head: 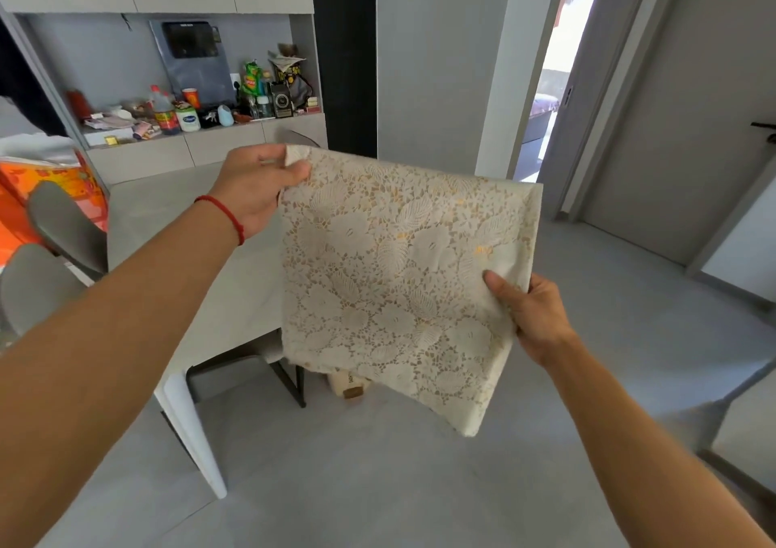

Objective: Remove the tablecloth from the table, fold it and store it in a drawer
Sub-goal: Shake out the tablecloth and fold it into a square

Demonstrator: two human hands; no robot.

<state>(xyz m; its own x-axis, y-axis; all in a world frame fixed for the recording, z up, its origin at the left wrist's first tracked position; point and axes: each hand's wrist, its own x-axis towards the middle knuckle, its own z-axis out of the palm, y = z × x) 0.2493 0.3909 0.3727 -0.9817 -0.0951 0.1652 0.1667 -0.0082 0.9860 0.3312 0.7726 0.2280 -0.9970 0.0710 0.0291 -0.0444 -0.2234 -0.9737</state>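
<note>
While the tablecloth hangs in the air, already off the surface and folded to a rough square, both hands hold it. The left hand pinches its corner at ten o'clock, and the right hand grips the edge at four o'clock, thumb on top. For a neat next fold, I judge the corners should meet squarely with the cloth kept taut, as the loose bottom corner droops. It is soft cream lace with a raised leaf and flower pattern and gold flecks, limp and layered. At nine o'clock stands the smooth grey surface with rounded legs; at eleven o'clock a cluttered shelf sits above flat-fronted drawers.
</note>
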